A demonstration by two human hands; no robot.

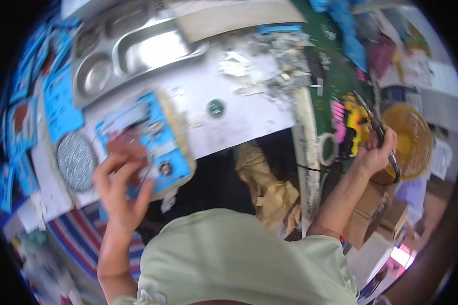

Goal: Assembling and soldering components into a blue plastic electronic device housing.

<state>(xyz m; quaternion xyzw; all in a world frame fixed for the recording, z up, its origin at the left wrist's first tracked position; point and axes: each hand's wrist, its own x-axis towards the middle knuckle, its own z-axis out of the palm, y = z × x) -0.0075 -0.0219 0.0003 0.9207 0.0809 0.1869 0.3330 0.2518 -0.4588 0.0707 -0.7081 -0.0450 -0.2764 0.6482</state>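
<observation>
My left hand (121,190) is over the near edge of a blue board (170,155). Its fingers are bent and apart, with the tips at a reddish-brown patch (124,145); contact is hard to make out. Small metal parts sit on the board, which rests on a yellowish pad (180,127). Far to the right, my right hand (376,152) is closed around a long, slim, dark-handled tool (376,124). Its thin pointed tip angles away to the upper left, beside a yellow and black tool (353,127). Blur hides the tool's exact kind.
A steel compartment tray (94,96) stands at the far left, near a round grey textured disc (76,161). Small metal pieces (269,61) lie heaped at the back. A green round piece (216,108) is mid-table. A yellow basket (414,134) and cardboard boxes (364,216) are at right.
</observation>
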